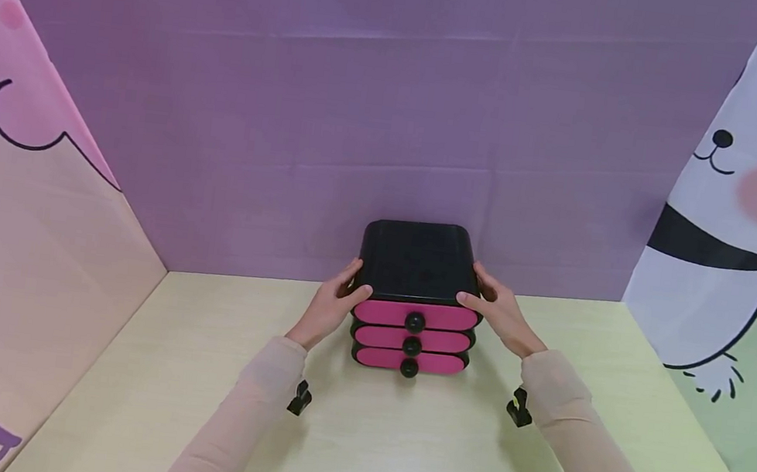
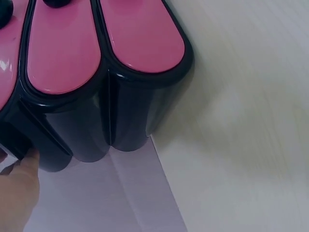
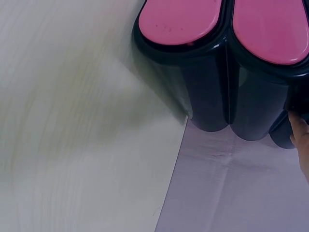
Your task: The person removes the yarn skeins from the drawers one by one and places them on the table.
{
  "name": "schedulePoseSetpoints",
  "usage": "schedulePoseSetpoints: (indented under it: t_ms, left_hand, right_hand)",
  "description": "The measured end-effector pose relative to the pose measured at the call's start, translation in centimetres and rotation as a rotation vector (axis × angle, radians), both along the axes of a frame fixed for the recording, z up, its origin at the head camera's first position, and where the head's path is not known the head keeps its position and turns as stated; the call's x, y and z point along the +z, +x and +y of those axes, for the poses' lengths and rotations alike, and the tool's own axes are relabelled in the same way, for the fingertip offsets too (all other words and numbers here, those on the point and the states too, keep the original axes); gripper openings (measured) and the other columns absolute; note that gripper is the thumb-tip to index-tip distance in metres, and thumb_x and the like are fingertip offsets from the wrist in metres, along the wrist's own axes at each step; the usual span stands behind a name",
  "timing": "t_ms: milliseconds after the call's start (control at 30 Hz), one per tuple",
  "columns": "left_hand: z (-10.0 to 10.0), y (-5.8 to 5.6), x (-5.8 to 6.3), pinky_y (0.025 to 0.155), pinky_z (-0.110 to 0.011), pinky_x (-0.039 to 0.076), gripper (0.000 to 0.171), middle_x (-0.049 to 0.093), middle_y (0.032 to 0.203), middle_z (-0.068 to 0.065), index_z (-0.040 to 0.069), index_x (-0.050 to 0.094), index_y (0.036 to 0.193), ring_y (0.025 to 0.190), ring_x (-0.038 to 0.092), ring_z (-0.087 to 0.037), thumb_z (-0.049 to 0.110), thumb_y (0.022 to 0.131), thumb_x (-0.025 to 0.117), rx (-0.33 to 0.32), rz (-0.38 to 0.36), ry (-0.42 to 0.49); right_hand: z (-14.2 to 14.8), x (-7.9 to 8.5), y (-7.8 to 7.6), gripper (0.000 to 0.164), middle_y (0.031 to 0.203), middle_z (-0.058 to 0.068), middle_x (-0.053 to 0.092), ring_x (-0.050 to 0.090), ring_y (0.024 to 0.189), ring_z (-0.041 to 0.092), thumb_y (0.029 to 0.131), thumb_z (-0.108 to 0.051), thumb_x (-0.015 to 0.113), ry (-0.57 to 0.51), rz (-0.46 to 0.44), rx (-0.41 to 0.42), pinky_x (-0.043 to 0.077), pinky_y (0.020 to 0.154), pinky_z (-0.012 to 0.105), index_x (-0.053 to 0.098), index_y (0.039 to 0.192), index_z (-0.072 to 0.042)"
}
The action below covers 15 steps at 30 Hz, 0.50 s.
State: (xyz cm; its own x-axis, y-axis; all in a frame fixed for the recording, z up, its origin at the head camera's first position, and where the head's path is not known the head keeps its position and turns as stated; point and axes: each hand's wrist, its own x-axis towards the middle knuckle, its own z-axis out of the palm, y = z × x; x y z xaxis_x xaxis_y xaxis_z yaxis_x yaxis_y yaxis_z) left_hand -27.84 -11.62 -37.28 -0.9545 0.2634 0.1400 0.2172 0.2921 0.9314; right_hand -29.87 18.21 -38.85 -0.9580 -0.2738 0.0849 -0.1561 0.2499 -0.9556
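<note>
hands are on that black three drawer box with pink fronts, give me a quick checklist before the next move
1. Left grip placed: ok, on the upper left side of the glossy black three-drawer box, thumb at the top front edge.
2. Right grip placed: ok, on the opposite side at a similar height.
3. Rounded pink drawer fronts closed: ok, all three look shut.
4. Round black knobs present: ok, one per drawer.
5. Box seated on the pale wood-grain table: ok, it appears to stand on it.
6. Drawer contents: cannot tell, hidden behind the fronts.
</note>
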Motion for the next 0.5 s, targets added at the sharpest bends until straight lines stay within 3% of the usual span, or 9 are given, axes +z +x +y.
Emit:
schedulePoseSetpoints:
  t_ms: [200, 367, 500]
  left_hand:
    - [0.0, -0.9, -1.1, 0.113, -0.042, 0.019, 0.058, 0.016, 0.154, 0.000, 0.013, 0.032, 0.143, 0.142, 0.012, -0.020, 0.035, 0.093, 0.051, -0.025, 0.122, -0.070]
    - [-0.3, -1.3, -0.7, 0.112, -0.049, 0.018, 0.054, 0.020, 0.153, 0.002, 0.011, 0.038, 0.140, 0.142, 0.013, -0.019, 0.034, 0.093, 0.050, -0.083, 0.209, -0.153]
    - [-0.6, -1.5, -0.3, 0.112, -0.049, 0.019, 0.053, 0.020, 0.153, 0.001, 0.010, 0.039, 0.140, 0.142, 0.013, -0.019, 0.031, 0.093, 0.051, -0.115, 0.214, -0.171]
  right_hand:
    - [0.0, -0.3, 0.2, 0.080, 0.155, 0.007, 0.009, 0.011, 0.141, 0.030, 0.087, -0.033, 0.059, 0.000, -0.015, -0.034, 0.015, 0.112, 0.053, 0.011, 0.148, -0.016]
    - [-0.1, -0.1, 0.5, 0.079, 0.153, 0.010, 0.017, 0.017, 0.140, 0.031, 0.087, -0.036, 0.060, 0.010, -0.019, -0.060, 0.019, 0.110, 0.055, 0.015, 0.148, -0.017]
    - [-0.2, 0.1, 0.8, 0.077, 0.152, 0.010, 0.019, 0.018, 0.140, 0.031, 0.087, -0.038, 0.060, 0.033, -0.011, -0.065, 0.020, 0.109, 0.055, 0.018, 0.148, -0.017]
